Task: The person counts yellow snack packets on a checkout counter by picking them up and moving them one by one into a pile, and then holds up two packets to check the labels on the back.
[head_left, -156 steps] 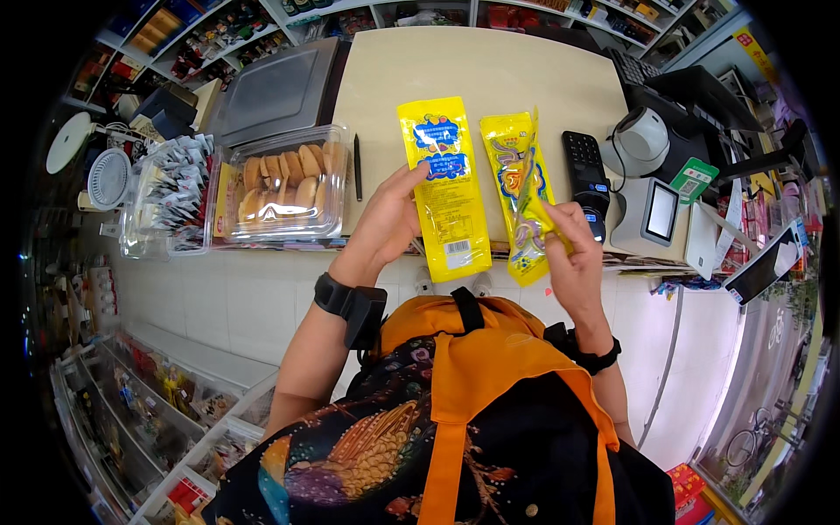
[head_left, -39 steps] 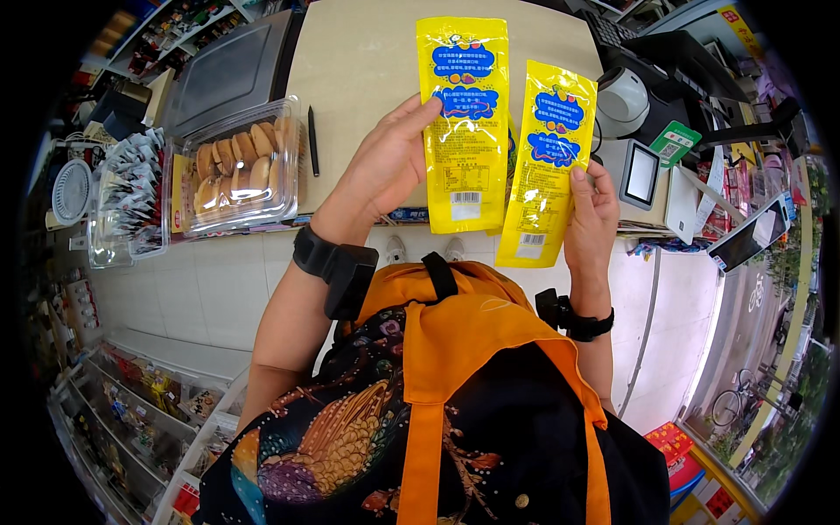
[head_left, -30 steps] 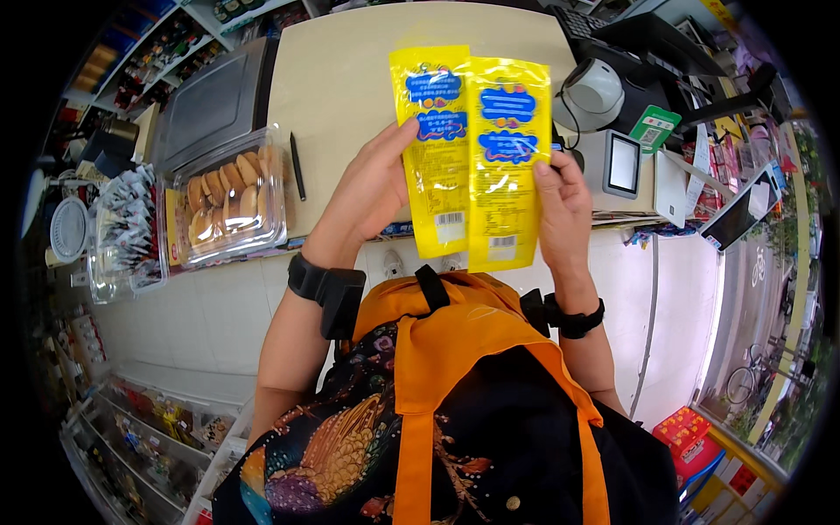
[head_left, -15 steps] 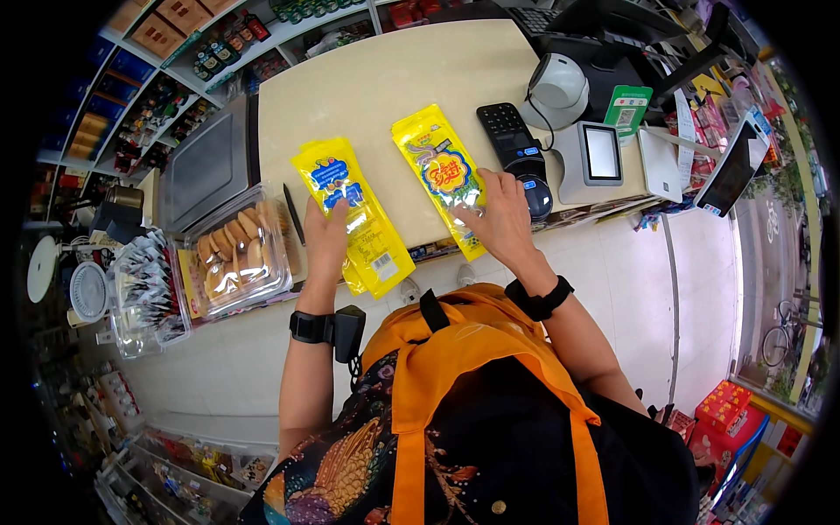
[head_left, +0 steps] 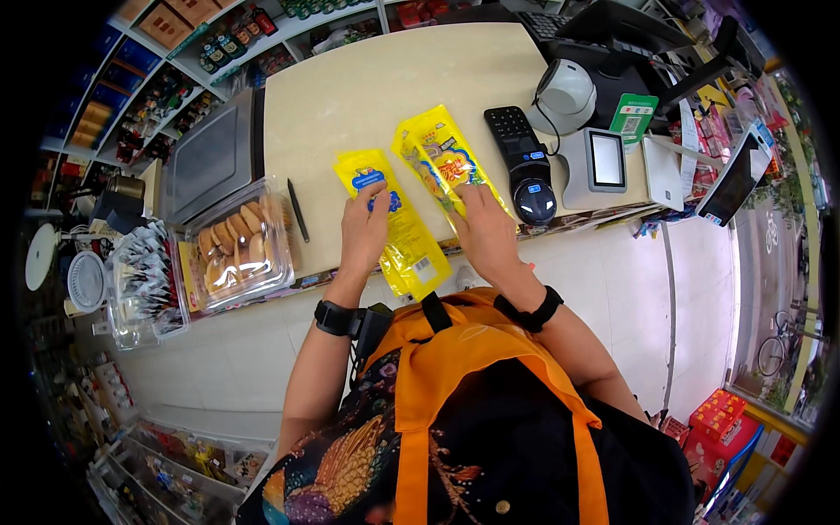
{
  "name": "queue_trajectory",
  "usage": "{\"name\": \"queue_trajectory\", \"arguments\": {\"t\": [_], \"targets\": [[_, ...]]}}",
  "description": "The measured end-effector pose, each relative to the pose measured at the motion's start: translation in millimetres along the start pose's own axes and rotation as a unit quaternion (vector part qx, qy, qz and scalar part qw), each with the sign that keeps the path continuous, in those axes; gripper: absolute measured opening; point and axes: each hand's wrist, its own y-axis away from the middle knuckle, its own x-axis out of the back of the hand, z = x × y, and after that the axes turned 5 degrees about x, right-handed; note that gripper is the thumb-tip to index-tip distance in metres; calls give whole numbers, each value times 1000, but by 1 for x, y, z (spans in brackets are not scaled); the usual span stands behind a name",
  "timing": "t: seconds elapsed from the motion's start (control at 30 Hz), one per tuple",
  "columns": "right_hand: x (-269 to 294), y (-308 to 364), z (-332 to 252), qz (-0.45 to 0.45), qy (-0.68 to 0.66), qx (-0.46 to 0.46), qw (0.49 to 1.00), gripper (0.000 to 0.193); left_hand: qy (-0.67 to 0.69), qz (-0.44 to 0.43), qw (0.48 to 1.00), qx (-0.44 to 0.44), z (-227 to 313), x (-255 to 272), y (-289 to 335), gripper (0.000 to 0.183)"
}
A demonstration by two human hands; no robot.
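Two lots of flat, shiny yellow snack packets are at the counter's front edge. My left hand point(head_left: 363, 229) grips the left lot, yellow packets point(head_left: 413, 254) with blue print, slightly fanned, their lower ends hanging past the edge. On the right, my right hand point(head_left: 486, 234) holds another yellow packet point(head_left: 435, 144) with a red and blue emblem by its lower right part; a second layer seems to show along its left side. The fingers of both hands curl over the film, and their undersides are hidden. The two lots lie close together, nearly touching low down.
Right of the packets are a black card terminal point(head_left: 518, 149), a white scanner point(head_left: 567, 92) and a small payment screen point(head_left: 605, 159). A black pen point(head_left: 298, 210), a clear box of bread rolls point(head_left: 236, 249) and a grey lidded bin point(head_left: 210, 157) sit left on the pale counter point(head_left: 350, 83).
My left hand has moved right with its packets, closer to the other lot. My right hand has shifted slightly left and its grip on the right packet has moved inward.
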Motion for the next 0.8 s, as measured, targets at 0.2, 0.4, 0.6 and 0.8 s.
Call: {"name": "queue_trajectory", "arguments": {"t": [0.2, 0.4, 0.6, 0.8], "targets": [[-6, 11, -30, -53, -77, 170, 981, 26, 165, -63, 982, 69, 12, -8, 1, 33], [23, 9, -18, 20, -132, 163, 978, 34, 290, -64, 951, 85, 17, 14, 1, 24], [40, 11, 9, -69, -313, -84, 944, 47, 393, -98, 913, 55, 25, 27, -2, 29], [41, 11, -1, -114, -402, -118, 901, 63, 406, -96, 908, 25, 45, 19, 3, 29]]}}
